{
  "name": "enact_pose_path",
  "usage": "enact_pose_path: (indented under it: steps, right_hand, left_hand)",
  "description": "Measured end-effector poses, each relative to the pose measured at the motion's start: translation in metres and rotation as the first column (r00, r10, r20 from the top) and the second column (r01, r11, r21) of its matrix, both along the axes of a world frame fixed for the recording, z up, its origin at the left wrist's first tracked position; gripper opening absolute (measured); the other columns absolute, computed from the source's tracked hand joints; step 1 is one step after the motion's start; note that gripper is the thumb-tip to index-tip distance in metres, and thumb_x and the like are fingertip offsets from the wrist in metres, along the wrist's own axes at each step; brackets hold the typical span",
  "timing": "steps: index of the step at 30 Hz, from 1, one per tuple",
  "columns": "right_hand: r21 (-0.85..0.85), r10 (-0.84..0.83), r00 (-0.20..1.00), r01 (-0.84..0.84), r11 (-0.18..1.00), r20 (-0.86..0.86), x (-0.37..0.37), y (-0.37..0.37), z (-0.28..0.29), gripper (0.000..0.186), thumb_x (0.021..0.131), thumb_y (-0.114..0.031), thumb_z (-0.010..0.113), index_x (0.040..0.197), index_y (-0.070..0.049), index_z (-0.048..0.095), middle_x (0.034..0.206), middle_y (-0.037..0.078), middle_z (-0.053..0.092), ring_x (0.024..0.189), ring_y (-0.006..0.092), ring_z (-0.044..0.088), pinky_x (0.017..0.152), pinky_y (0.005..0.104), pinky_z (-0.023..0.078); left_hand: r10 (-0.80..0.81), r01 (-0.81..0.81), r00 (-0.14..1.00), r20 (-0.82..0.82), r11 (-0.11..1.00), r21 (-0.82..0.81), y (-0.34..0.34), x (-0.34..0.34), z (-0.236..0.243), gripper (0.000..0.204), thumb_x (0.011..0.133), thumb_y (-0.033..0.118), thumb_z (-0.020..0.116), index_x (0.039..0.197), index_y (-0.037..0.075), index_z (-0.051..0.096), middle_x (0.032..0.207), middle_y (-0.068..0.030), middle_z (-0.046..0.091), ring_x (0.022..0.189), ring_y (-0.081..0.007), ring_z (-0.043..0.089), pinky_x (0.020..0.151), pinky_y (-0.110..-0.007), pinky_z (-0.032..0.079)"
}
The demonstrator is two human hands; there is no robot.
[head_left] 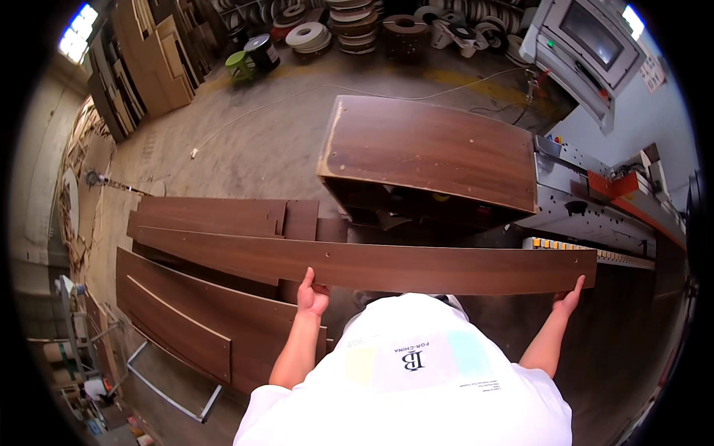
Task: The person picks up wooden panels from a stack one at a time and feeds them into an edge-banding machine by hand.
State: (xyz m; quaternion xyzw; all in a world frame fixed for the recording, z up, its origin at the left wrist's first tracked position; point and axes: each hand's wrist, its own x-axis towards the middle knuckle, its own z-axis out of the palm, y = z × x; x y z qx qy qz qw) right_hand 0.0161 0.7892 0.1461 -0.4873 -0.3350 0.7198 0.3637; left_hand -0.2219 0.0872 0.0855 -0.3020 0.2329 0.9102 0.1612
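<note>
Across the front of my body lies a long, narrow dark brown wood panel (431, 269), held up level above the floor. My left hand (312, 296) grips its near edge left of the middle, thumb on top and fingers hidden underneath. At the right end, my right hand (570, 296) pinches the same edge near the corner, its thumb also on the upper face. Small holes dot the panel near both hands. Its left end reaches over a stack of similar brown boards (216, 214).
Beyond the panel stands a brown box-shaped cabinet (431, 145), open at its near side. A machine with a screen (591, 37) and a metal bed (587, 193) is at the right. More brown boards (201, 305) lie at the left. Edging rolls (307, 37) line the back; a cable crosses the floor.
</note>
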Motion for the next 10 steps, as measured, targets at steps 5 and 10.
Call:
enact_pose_path:
  steps: [5, 10]
  right_hand:
    - [0.026, -0.193, 0.981, 0.194, 0.981, -0.034, 0.005, 0.098, -0.015, 0.060, 0.090, -0.051, 0.069, 0.129, -0.006, 0.060, 0.122, 0.003, 0.066, 0.104, 0.0187, 0.064, 0.081, 0.0293, 0.052]
    - [0.000, -0.251, 0.966, 0.251, 0.968, -0.068, 0.009, 0.186, -0.027, 0.068, 0.086, -0.058, 0.069, 0.130, -0.007, 0.060, 0.124, 0.004, 0.066, 0.105, 0.0188, 0.065, 0.080, 0.0261, 0.055]
  left_hand:
    - [-0.069, 0.070, 0.997, -0.030, 0.997, 0.025, 0.119, -0.028, 0.000, 0.023, 0.098, 0.018, 0.061, 0.118, 0.007, 0.063, 0.115, -0.0058, 0.069, 0.105, -0.0209, 0.063, 0.094, -0.036, 0.050]
    - [-0.122, 0.128, 0.990, -0.072, 0.987, 0.094, 0.235, -0.074, -0.013, 0.030, 0.096, 0.017, 0.064, 0.124, 0.008, 0.061, 0.121, -0.0093, 0.066, 0.115, -0.0232, 0.059, 0.102, -0.040, 0.046]
